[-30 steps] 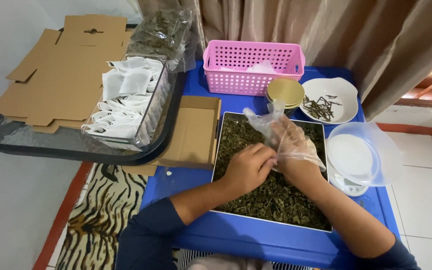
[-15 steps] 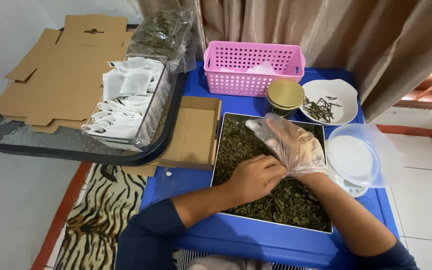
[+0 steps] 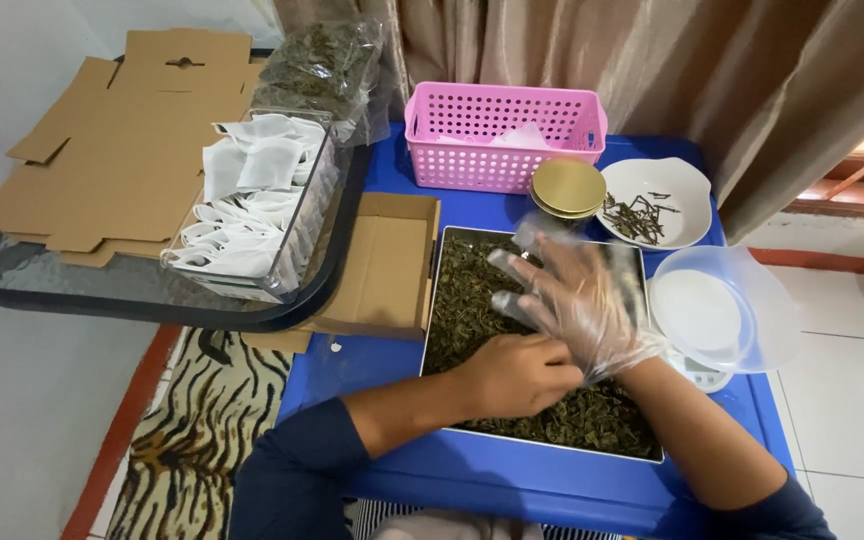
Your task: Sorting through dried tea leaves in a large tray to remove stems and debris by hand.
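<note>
My right hand (image 3: 577, 295) is inside a thin clear plastic glove (image 3: 607, 330), its fingers spread above a square metal tray (image 3: 552, 447) filled with dried green leaves (image 3: 467, 290). My bare left hand (image 3: 517, 375) is pinched on the glove's cuff at my right wrist, just over the leaves. Both forearms reach in from the bottom edge across the blue table (image 3: 512, 480).
Behind the tray stand a pink basket (image 3: 502, 135), a gold-lidded jar (image 3: 569, 187) and a white dish of stems (image 3: 667, 190). A clear bowl on a scale (image 3: 722, 310) sits to the right. On the left are an open cardboard box (image 3: 382, 265), a clear bin of white sachets (image 3: 252, 200) and flat cardboard (image 3: 112, 150).
The loose glove has slid down over my right hand and its fingers have spread out. My left hand has moved toward me along the wrist, still gripping the glove.
</note>
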